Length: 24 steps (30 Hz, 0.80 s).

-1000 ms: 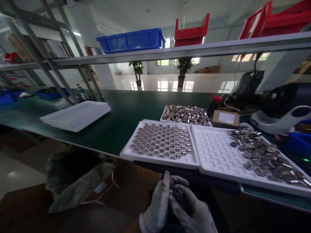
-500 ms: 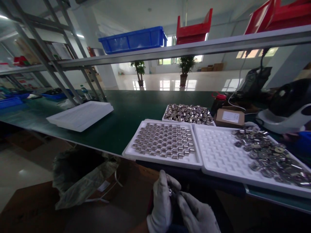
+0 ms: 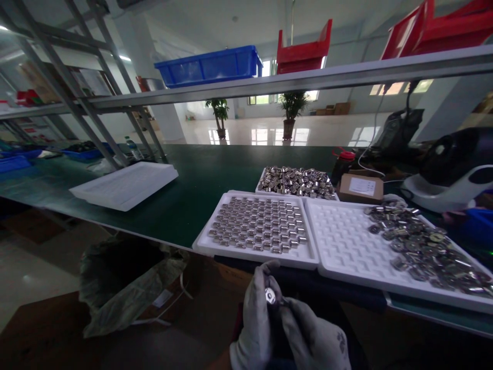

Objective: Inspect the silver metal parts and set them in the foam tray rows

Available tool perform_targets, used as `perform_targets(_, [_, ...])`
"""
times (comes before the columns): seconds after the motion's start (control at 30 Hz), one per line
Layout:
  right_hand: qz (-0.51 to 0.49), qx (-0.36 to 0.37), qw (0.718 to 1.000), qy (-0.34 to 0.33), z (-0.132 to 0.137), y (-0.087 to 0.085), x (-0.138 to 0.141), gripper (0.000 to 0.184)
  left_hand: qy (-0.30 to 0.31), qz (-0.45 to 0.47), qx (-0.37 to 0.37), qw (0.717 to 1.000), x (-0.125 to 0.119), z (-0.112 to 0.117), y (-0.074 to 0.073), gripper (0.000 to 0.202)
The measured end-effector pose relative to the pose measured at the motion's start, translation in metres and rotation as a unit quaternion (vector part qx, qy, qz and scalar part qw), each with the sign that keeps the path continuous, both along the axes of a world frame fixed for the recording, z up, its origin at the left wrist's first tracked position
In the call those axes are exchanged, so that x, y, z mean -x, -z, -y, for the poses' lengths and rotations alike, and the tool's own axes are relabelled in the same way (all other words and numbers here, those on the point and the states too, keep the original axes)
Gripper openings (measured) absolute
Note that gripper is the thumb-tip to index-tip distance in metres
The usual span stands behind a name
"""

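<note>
My left hand (image 3: 256, 318), in a pale work glove, is closed around a small shiny metal cylinder (image 3: 270, 295) whose round end face with a hole points up at me. From the right, the fingers of my gloved right hand (image 3: 314, 329) are pinched at the cylinder's lower side; the glove hides exactly where they grip. Both hands are below the table edge, in front of a white tray (image 3: 203, 244) filled with rows of similar cylinders. Right of it, another white tray (image 3: 335, 264) has bare pockets on its left and a loose heap of metal cylinders (image 3: 427, 246) on its right.
Behind the trays is a container of piled cylinders (image 3: 295, 181), beside a cardboard box (image 3: 361, 188). White stacked trays (image 3: 125, 185) lie left on the green table (image 3: 192, 169). A lined bin (image 3: 115, 293) stands below. Overhead, a shelf (image 3: 215, 90) carries blue and red bins.
The cylinder has been turned in my fingers, so its round end face now shows. My left fingers have shifted slightly upward; the trays look the same.
</note>
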State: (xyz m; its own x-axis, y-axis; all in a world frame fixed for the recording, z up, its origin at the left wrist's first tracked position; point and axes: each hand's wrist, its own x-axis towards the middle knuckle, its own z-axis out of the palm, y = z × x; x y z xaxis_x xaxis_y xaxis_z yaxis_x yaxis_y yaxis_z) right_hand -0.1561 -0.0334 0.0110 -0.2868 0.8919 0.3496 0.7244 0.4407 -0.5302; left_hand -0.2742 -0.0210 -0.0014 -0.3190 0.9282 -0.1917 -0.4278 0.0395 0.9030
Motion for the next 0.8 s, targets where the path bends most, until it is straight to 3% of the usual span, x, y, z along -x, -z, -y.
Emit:
perform_targets(0.07, [-0.122, 0.096, 0.988, 0.008, -0.005, -0.005, -0.001, 0.038, 0.043, -0.019, -0.025, 0.999, 0.005, 0.001, -0.001, 0.059])
perform_targets(0.13, [-0.174, 0.128, 0.976, -0.034, -0.010, -0.011, -0.002, 0.045, 0.075, -0.035, -0.040, 0.996, 0.009, 0.002, -0.007, 0.064])
perform_targets(0.23, [-0.148, 0.113, 0.973, -0.136, -0.017, -0.022, -0.007, 0.037, 0.197, 0.040, 0.012, 0.980, 0.014, 0.003, -0.024, 0.081])
perform_targets(0.3, [-0.093, 0.082, 0.977, -0.174, -0.020, -0.025, -0.010, 0.035, 0.288, 0.089, 0.066, 0.951, 0.015, 0.001, -0.035, 0.093])
perform_targets(0.33, [-0.064, 0.060, 0.979, -0.182, -0.021, -0.025, -0.012, 0.034, 0.304, 0.089, 0.076, 0.945, 0.015, 0.000, -0.038, 0.094])
perform_targets(0.37, [-0.041, 0.037, 0.982, -0.182, -0.020, -0.025, -0.013, 0.035, 0.300, 0.074, 0.075, 0.948, 0.015, 0.000, -0.039, 0.090])
perform_targets(0.43, [-0.026, 0.027, 0.989, -0.144, -0.017, -0.022, -0.013, 0.035, 0.228, 0.037, 0.065, 0.971, 0.013, -0.001, -0.036, 0.081])
perform_targets(0.57, [-0.101, 0.145, 0.984, -0.014, -0.005, -0.020, -0.006, 0.042, 0.054, -0.054, 0.041, 0.996, 0.006, -0.002, -0.022, 0.072])
perform_targets(0.8, [-0.291, 0.280, 0.914, -0.044, 0.001, -0.011, 0.013, 0.063, -0.087, -0.146, -0.013, 0.985, 0.000, -0.004, -0.014, 0.071])
